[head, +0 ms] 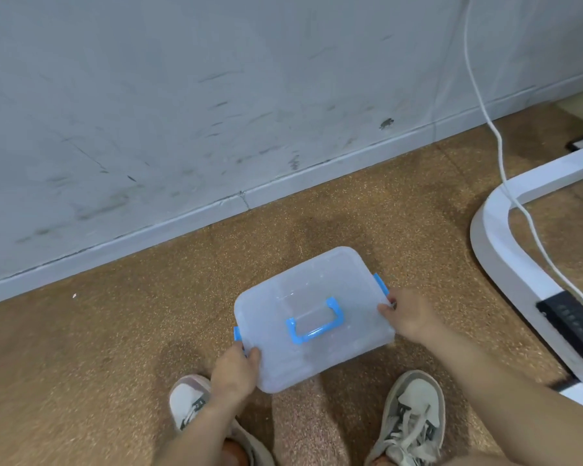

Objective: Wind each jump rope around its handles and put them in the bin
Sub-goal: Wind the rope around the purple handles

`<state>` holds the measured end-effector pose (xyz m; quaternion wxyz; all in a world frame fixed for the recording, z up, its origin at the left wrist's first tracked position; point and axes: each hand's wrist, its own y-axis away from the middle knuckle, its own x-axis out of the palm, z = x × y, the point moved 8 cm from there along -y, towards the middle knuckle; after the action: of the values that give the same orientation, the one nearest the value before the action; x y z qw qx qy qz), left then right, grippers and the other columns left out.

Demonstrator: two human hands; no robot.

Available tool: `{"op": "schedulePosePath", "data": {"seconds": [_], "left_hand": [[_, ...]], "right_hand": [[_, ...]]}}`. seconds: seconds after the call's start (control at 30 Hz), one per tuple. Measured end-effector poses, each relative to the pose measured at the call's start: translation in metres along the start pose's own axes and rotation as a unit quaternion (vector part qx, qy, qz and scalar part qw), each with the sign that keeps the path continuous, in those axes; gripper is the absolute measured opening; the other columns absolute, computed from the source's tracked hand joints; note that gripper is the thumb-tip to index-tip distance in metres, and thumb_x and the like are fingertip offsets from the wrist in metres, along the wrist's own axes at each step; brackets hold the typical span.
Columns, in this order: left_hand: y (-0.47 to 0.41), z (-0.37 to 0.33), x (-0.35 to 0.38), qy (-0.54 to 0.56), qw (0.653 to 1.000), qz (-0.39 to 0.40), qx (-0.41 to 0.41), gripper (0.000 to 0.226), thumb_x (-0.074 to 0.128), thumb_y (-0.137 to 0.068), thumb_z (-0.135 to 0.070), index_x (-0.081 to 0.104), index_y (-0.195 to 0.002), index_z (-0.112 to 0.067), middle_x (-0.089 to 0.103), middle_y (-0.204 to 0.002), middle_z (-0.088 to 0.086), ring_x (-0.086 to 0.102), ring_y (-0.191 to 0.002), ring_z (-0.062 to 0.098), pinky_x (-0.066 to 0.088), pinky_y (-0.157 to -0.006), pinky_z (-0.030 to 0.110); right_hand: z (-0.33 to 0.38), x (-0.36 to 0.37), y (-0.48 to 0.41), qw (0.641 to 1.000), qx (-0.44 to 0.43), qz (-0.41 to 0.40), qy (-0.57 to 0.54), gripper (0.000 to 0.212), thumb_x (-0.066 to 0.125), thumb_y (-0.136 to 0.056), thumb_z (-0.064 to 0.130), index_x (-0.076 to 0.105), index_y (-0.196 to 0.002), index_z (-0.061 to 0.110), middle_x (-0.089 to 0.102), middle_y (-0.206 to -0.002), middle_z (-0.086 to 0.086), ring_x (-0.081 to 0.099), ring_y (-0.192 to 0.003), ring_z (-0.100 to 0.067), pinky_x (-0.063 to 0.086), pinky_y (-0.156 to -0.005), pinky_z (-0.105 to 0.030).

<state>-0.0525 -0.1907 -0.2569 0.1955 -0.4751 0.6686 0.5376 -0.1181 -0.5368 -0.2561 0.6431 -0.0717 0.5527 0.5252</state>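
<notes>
A translucent plastic bin (283, 351) with its lid on sits low in the middle of the view, above the brown speckled floor. It has a blue carry handle (315, 320) on top and blue side latches. My left hand (234, 373) grips its near left corner, just below the left latch (237, 332). My right hand (408, 317) holds its right edge beside the right latch (381, 285). No jump rope is in view, and the cloudy lid hides whatever is inside the bin.
A scuffed grey wall with a white baseboard (216, 210) runs behind the bin. A white curved frame (498, 250) lies on the floor at right, with a white cable (492, 129) hanging across it. My two shoes (413, 418) stand below the bin.
</notes>
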Motion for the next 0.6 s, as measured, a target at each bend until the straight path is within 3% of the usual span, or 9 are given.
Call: {"op": "schedulePosePath", "data": {"seconds": [0.13, 0.23, 0.33, 0.43, 0.6], "left_hand": [[-0.002, 0.012, -0.015, -0.04, 0.999, -0.015, 0.0, 0.031, 0.047, -0.094, -0.028, 0.055, -0.107, -0.002, 0.064, -0.11, 0.02, 0.059, -0.103, 0.037, 0.044, -0.081, 0.036], [0.001, 0.013, -0.017, -0.054, 0.998, -0.024, -0.003, 0.033, 0.049, -0.093, -0.027, 0.052, -0.111, 0.0, 0.063, -0.113, 0.02, 0.059, -0.107, 0.036, 0.043, -0.082, 0.035], [0.002, 0.014, -0.02, -0.054, 0.998, -0.033, -0.002, 0.028, 0.047, -0.093, -0.028, 0.051, -0.107, -0.004, 0.063, -0.109, 0.017, 0.059, -0.104, 0.034, 0.044, -0.081, 0.034], [-0.009, 0.023, -0.019, -0.033, 0.999, -0.021, -0.018, 0.029, 0.045, -0.092, -0.038, 0.052, -0.097, -0.011, 0.064, -0.098, 0.011, 0.06, -0.091, 0.031, 0.047, -0.077, 0.035], [-0.029, 0.03, -0.022, -0.022, 0.999, -0.017, -0.03, 0.042, 0.045, -0.091, -0.051, 0.057, -0.075, -0.014, 0.065, -0.078, 0.006, 0.064, -0.079, 0.027, 0.042, -0.062, 0.031]], "right_hand": [[0.025, 0.015, 0.005, 0.996, -0.038, 0.031, 0.072, 0.024, 0.052, -0.093, 0.03, 0.061, -0.104, 0.01, 0.062, -0.107, -0.008, 0.06, -0.095, -0.025, 0.038, -0.068, -0.028], [0.032, 0.027, 0.01, 0.993, -0.038, 0.063, 0.095, 0.026, 0.049, -0.093, 0.024, 0.055, -0.115, 0.011, 0.056, -0.114, -0.009, 0.057, -0.103, -0.025, 0.045, -0.078, -0.03], [0.03, 0.027, 0.003, 0.999, -0.001, 0.044, 0.027, 0.023, 0.051, -0.092, 0.036, 0.058, -0.1, 0.015, 0.06, -0.1, -0.005, 0.06, -0.091, -0.021, 0.045, -0.067, -0.03], [0.028, 0.02, -0.007, 0.999, 0.032, 0.013, 0.01, 0.038, 0.049, -0.092, 0.052, 0.058, -0.081, 0.017, 0.062, -0.082, -0.001, 0.06, -0.074, -0.018, 0.039, -0.055, -0.03], [0.035, 0.014, -0.023, 0.994, 0.054, 0.017, 0.09, 0.039, 0.047, -0.092, 0.051, 0.058, -0.092, 0.014, 0.058, -0.079, 0.001, 0.061, -0.078, -0.022, 0.046, -0.063, -0.03]]}}
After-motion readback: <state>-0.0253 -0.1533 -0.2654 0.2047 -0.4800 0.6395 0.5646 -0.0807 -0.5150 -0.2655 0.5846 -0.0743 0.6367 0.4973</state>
